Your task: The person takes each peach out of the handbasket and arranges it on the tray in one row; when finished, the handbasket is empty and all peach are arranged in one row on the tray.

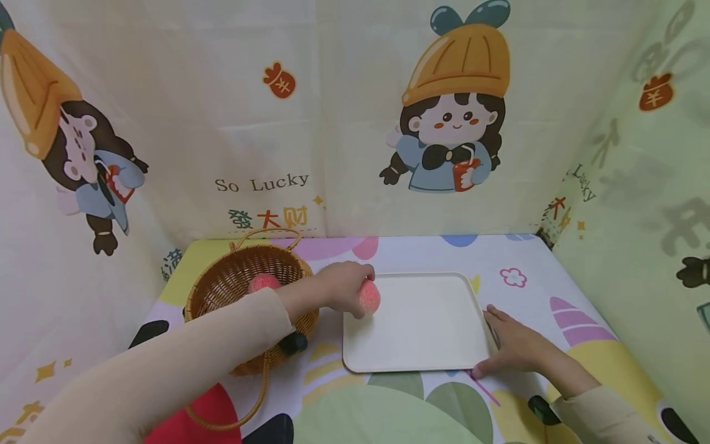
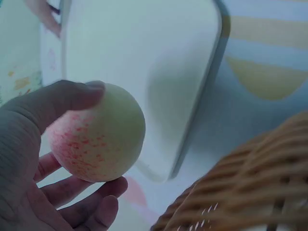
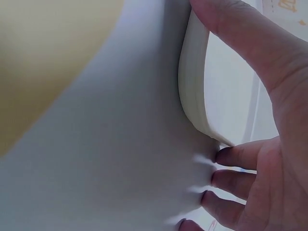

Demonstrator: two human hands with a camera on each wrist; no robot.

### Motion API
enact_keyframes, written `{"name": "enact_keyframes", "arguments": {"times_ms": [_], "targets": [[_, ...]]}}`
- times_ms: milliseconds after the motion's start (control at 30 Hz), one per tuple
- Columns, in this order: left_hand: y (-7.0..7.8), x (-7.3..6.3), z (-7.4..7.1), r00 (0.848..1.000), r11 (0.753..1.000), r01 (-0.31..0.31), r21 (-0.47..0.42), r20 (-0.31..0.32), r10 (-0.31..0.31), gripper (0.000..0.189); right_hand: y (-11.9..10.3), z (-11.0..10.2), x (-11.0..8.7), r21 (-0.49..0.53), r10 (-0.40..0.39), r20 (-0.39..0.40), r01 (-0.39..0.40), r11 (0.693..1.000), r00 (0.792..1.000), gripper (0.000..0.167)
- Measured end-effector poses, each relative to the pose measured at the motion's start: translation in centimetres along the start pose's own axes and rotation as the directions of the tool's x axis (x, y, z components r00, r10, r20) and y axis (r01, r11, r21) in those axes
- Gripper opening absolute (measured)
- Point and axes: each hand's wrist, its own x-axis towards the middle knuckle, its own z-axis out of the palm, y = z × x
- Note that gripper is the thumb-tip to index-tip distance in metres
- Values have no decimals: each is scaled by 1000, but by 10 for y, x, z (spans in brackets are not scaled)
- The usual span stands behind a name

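My left hand [image 1: 345, 287] grips a round peach [image 1: 368, 297], pale with pink speckles, over the left edge of a white tray [image 1: 413, 320]. In the left wrist view, the thumb lies across the top of the peach [image 2: 98, 134] and fingers curl beneath it. A wicker basket [image 1: 205, 290] stands left of the tray, partly behind my left forearm, with another pink peach [image 1: 264, 282] inside. At the tray's right edge rests my right hand [image 1: 518, 345], thumb near the front corner and fingers spread along the side; the right wrist view shows them at the tray's rim [image 3: 192, 82].
The basket's handle [image 1: 261, 394] hangs down at its front, and another handle [image 1: 266, 232] rises at its back. A colourful patterned cloth [image 1: 410, 413] covers the table. Printed curtains [image 1: 344, 123] enclose the back and both sides.
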Motion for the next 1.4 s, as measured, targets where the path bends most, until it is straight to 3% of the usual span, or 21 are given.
{"name": "enact_keyframes", "arguments": {"times_ms": [233, 333, 500, 867, 1033, 1167, 1300, 1400], "targets": [[5, 13, 26, 997, 998, 17, 63, 78, -22, 59, 1, 2, 0, -2, -1, -11, 1, 1000, 1000, 132], [7, 14, 32, 997, 994, 3, 108, 82, -12, 59, 2, 3, 1, 3, -5, -14, 6, 1000, 1000, 132], [9, 14, 32, 999, 990, -5, 139, 48, -2, 56, 2, 2, 1, -2, -13, -21, 13, 1000, 1000, 132], [3, 16, 32, 997, 997, 25, 77, 76, -31, 59, -1, 1, 0, 8, -4, -11, 4, 1000, 1000, 132], [4, 14, 33, 997, 996, 26, 89, 66, -32, 63, 0, 2, 0, 10, -10, -10, 10, 1000, 1000, 131], [-1, 6, 19, 1000, 999, 12, 47, 18, -13, 69, 0, 3, 0, 13, -7, 0, 7, 1000, 1000, 131], [-14, -13, -15, 997, 999, -10, -50, -74, 6, 59, 0, 3, 0, 7, -8, 2, 8, 1000, 1000, 132], [-32, -31, -43, 989, 992, 7, -127, -144, -25, 39, 0, 3, 0, -2, -10, -1, 10, 1000, 1000, 132]]}}
